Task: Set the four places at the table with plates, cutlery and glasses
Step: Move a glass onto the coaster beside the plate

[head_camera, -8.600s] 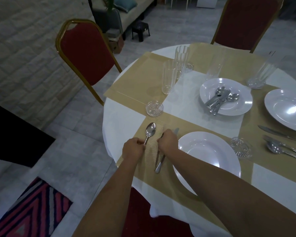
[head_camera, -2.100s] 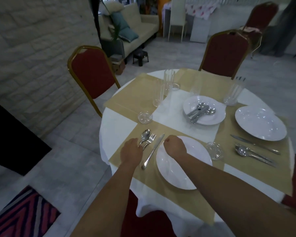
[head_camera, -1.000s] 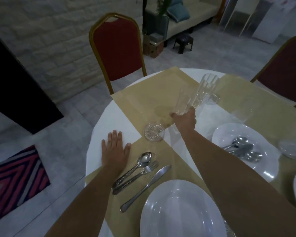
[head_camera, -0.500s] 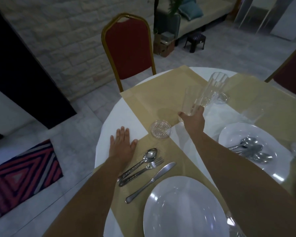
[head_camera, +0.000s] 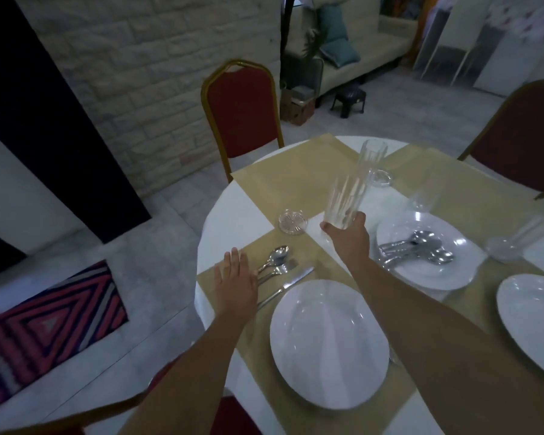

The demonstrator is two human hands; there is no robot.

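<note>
Our left hand lies palm down at the edge of the round white-clothed worktop. Its fingers are straight and close together, pointing to 12 o'clock, and its bare forearm enters from 7 o'clock. Our right arm stretches from 4 o'clock towards 11 o'clock. Our right hand curls round the foot of a tall clear ribbed glass, thumb at its 9 o'clock side.

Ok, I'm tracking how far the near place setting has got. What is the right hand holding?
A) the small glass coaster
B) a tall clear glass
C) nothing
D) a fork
B: the right hand has its fingers curled round the base of a tall clear glass, just right of the empty coaster.
</note>
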